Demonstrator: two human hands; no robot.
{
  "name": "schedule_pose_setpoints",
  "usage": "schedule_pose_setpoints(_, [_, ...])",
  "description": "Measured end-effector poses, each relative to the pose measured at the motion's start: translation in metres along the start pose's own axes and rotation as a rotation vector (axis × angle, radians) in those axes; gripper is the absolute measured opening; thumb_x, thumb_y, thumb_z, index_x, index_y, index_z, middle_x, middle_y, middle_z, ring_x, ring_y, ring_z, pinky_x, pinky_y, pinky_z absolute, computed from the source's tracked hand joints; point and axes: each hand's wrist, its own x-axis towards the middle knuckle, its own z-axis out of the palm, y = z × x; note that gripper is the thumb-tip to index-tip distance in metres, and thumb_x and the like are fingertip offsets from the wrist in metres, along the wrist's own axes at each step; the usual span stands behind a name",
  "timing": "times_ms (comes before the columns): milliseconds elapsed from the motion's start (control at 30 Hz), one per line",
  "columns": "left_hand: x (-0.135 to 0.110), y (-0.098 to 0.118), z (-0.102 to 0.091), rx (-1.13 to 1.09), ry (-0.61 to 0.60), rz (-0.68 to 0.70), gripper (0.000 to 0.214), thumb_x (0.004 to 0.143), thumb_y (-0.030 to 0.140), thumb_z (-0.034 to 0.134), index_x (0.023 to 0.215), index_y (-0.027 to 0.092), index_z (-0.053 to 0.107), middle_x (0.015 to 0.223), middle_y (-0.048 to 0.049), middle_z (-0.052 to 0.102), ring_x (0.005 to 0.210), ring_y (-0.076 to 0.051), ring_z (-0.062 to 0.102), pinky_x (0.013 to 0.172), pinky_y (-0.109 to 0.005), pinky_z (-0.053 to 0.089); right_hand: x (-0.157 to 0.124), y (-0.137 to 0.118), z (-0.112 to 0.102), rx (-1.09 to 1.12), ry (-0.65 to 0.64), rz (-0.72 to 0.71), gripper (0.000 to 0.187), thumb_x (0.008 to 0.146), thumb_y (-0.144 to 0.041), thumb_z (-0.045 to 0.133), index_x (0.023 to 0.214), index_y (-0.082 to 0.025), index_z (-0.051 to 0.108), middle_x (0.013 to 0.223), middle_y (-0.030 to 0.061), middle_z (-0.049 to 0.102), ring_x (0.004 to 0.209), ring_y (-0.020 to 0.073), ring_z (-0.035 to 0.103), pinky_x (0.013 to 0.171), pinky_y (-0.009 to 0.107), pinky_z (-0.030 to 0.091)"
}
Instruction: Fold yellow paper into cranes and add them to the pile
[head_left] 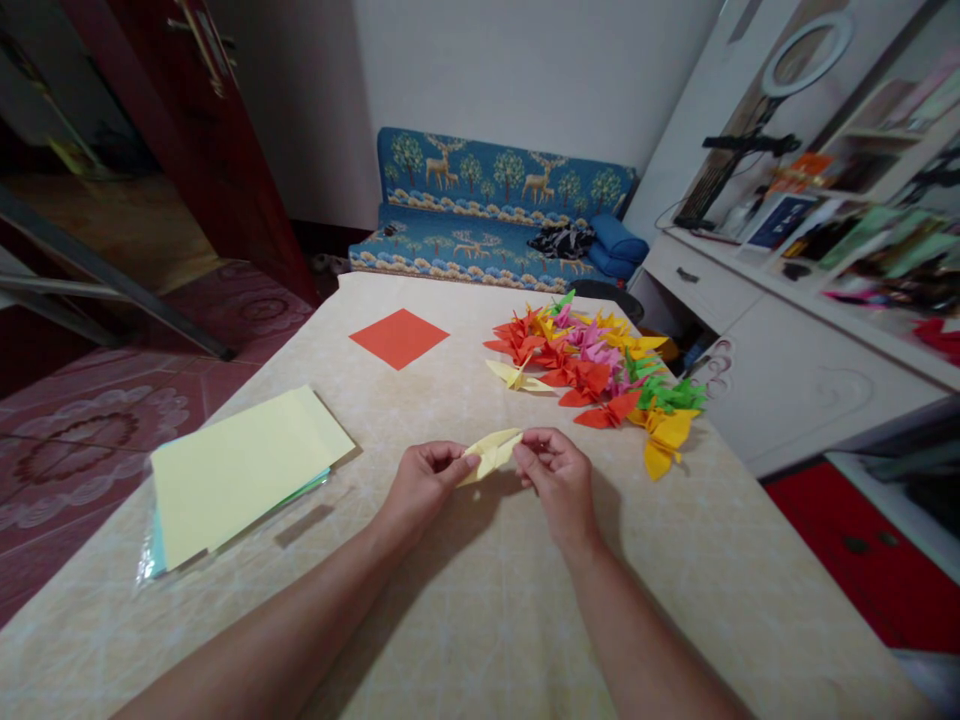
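A pale yellow piece of folded paper (492,458) is held between my two hands, a little above the middle of the table. My left hand (433,480) pinches its left end between thumb and fingers. At the opposite end, my right hand (553,475) grips a corner with thumb and forefinger. Behind the hands, a pale yellow paper crane (517,377) rests at the near left edge of a pile of paper cranes (592,350) in red, pink, orange and green. The underside of the folded paper is hidden.
A red square sheet (400,338) lies flat toward the back left. On the left, a stack of pale yellow paper (247,475) rests over a clear plastic wrapper. Beyond the table (480,620) stands a blue patterned sofa (480,200); a cluttered white cabinet (810,370) is on the right.
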Motion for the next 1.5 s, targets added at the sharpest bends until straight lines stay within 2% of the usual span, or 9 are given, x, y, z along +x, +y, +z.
schedule_pose_setpoints(400, [-0.0010,0.0007,-0.0008,0.016,-0.019,-0.012,0.037,0.064,0.047,0.075,0.071,0.011,0.069,0.060,-0.0046,0.066,0.048,-0.011,0.054,0.045,-0.019,0.035,-0.0034,-0.0016,0.0006,-0.003,-0.020,-0.037,0.017,0.075,-0.031,0.069,0.083,-0.018,0.063,0.061,-0.0026,0.060,0.047,0.0092,0.052,0.042,0.019,0.041])
schedule_pose_setpoints(567, [-0.0013,0.0000,-0.0021,-0.010,-0.036,-0.024,0.033,0.067,0.044,0.074,0.070,0.012,0.068,0.060,-0.0038,0.065,0.048,-0.009,0.052,0.045,-0.019,0.034,-0.0034,-0.0020,-0.0002,-0.113,-0.042,-0.229,0.007,0.079,-0.025,0.064,0.082,-0.020,0.067,0.076,0.0010,0.063,0.051,0.0098,0.056,0.047,0.021,0.045])
schedule_pose_setpoints(667, [-0.0022,0.0012,-0.0028,-0.041,-0.049,-0.023,0.032,0.067,0.043,0.074,0.068,0.012,0.067,0.057,-0.0011,0.062,0.046,-0.008,0.049,0.044,-0.018,0.032,-0.0040,-0.0034,-0.0008,-0.168,-0.077,-0.344,0.011,0.082,-0.022,0.061,0.085,-0.021,0.071,0.083,0.0029,0.063,0.055,0.0111,0.058,0.050,0.024,0.048])
schedule_pose_setpoints(800, [-0.0028,0.0027,-0.0032,-0.062,-0.036,-0.028,0.032,0.066,0.043,0.075,0.067,0.012,0.066,0.057,-0.0003,0.062,0.045,-0.007,0.048,0.044,-0.018,0.030,-0.0057,-0.0067,-0.0018,-0.175,-0.120,-0.393,0.015,0.084,-0.022,0.059,0.090,-0.022,0.073,0.085,0.0041,0.064,0.062,0.0137,0.061,0.056,0.026,0.050])
schedule_pose_setpoints(1000, [-0.0025,0.0029,-0.0027,-0.054,-0.019,-0.028,0.032,0.066,0.044,0.075,0.067,0.013,0.066,0.056,-0.0003,0.062,0.045,-0.008,0.050,0.045,-0.019,0.032,-0.0056,-0.0078,-0.0022,-0.136,-0.134,-0.338,0.016,0.086,-0.024,0.058,0.084,-0.021,0.074,0.080,0.0049,0.064,0.076,0.0177,0.063,0.067,0.029,0.051])
schedule_pose_setpoints(1133, [-0.0024,0.0023,-0.0028,-0.043,-0.023,-0.020,0.033,0.064,0.044,0.076,0.068,0.012,0.068,0.057,-0.0014,0.064,0.045,-0.009,0.050,0.045,-0.019,0.032,-0.0032,-0.0045,-0.0004,-0.088,-0.100,-0.283,0.010,0.080,-0.024,0.064,0.076,-0.020,0.073,0.080,0.0039,0.066,0.070,0.0160,0.062,0.061,0.026,0.050])
schedule_pose_setpoints(1233, [-0.0020,0.0010,-0.0033,-0.040,-0.027,-0.019,0.033,0.065,0.044,0.075,0.070,0.012,0.068,0.057,-0.0009,0.063,0.045,-0.008,0.049,0.044,-0.018,0.031,-0.0025,-0.0024,0.0003,-0.028,-0.069,-0.174,0.007,0.075,-0.025,0.069,0.078,-0.020,0.072,0.076,0.0023,0.068,0.063,0.0145,0.063,0.059,0.025,0.051])
schedule_pose_setpoints(1367, [-0.0014,-0.0014,-0.0039,-0.048,-0.040,-0.019,0.032,0.067,0.043,0.075,0.072,0.012,0.069,0.058,-0.0009,0.063,0.045,-0.008,0.050,0.044,-0.018,0.033,-0.0027,-0.0020,-0.0001,0.011,-0.053,-0.013,0.017,0.073,-0.030,0.071,0.085,-0.018,0.072,0.060,0.0002,0.068,0.054,0.0139,0.063,0.054,0.024,0.049])
schedule_pose_setpoints(1500, [-0.0013,-0.0025,-0.0046,-0.052,-0.044,-0.019,0.032,0.067,0.043,0.075,0.074,0.013,0.069,0.061,-0.0021,0.065,0.047,-0.009,0.052,0.046,-0.019,0.035,-0.0022,-0.0034,-0.0009,-0.020,-0.056,0.043,0.024,0.072,-0.034,0.071,0.087,-0.016,0.071,0.055,0.0002,0.066,0.047,0.0128,0.058,0.045,0.022,0.044])
